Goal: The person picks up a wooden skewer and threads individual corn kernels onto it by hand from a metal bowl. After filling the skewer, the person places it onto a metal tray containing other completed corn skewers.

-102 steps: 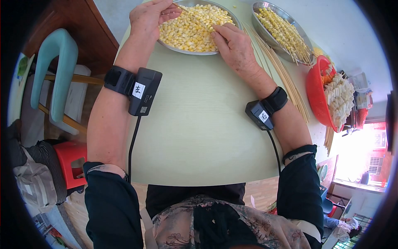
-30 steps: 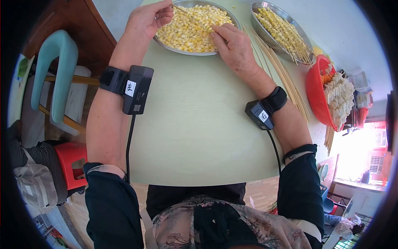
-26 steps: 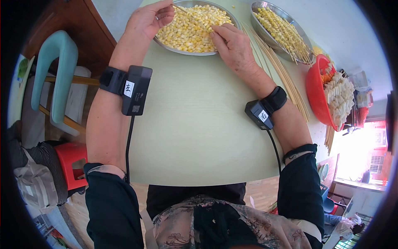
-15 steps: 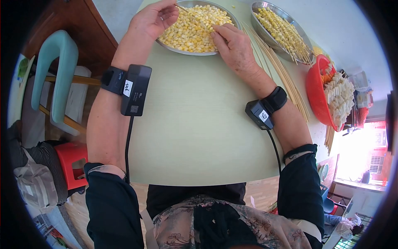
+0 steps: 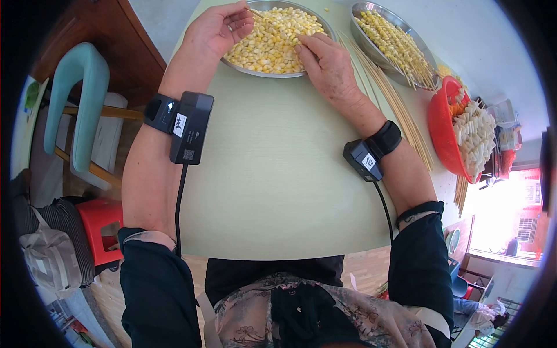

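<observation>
My left hand [image 5: 223, 26] pinches the end of a thin wooden skewer [image 5: 254, 11] above the left rim of a metal bowl [image 5: 272, 75]. Yellow and white corn kernels [image 5: 267, 46] fill that bowl. Over its right side, my right hand [image 5: 329, 62] has thumb and forefinger pressed together on a corn kernel [image 5: 299, 40]. The skewer's far part lies over the kernels and is hard to make out. Both wrists carry black strapped devices with cables.
Loose skewers [image 5: 394, 95] lie right of my right hand. Beyond them stand a metal bowl of corn skewers [image 5: 394, 43] and a red basin [image 5: 442, 130] with white skewered food. A green chair [image 5: 87, 104] and red stool [image 5: 98, 229] are at the left.
My left hand has shifted slightly right and down, and its wrist has turned a little. My right hand has barely moved.
</observation>
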Action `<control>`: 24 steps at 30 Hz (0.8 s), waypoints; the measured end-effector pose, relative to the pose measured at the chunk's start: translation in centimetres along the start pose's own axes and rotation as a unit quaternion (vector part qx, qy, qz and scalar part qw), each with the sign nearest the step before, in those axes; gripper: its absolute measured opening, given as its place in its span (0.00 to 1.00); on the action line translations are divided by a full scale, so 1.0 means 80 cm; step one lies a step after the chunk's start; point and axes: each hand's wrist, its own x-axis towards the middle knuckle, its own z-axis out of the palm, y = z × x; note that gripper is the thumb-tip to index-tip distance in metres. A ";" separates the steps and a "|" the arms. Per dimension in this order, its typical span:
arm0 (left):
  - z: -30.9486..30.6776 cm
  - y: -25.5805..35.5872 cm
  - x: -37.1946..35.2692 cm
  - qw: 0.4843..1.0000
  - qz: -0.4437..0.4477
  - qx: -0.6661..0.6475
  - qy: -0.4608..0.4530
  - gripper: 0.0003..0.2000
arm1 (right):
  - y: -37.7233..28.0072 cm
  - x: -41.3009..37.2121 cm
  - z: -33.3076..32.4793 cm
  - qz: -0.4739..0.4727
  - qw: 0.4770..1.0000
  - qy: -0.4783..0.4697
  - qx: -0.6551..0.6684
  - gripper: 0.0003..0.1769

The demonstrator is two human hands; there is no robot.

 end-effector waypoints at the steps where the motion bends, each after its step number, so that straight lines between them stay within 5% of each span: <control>1: -0.001 0.001 0.000 1.000 0.000 0.000 0.000 0.06 | -0.001 0.001 0.000 0.001 1.000 -0.001 -0.003 0.09; 24: 0.037 -0.011 -0.034 0.994 -0.029 0.106 -0.023 0.07 | -0.004 0.006 0.007 0.010 1.000 0.012 -0.002 0.09</control>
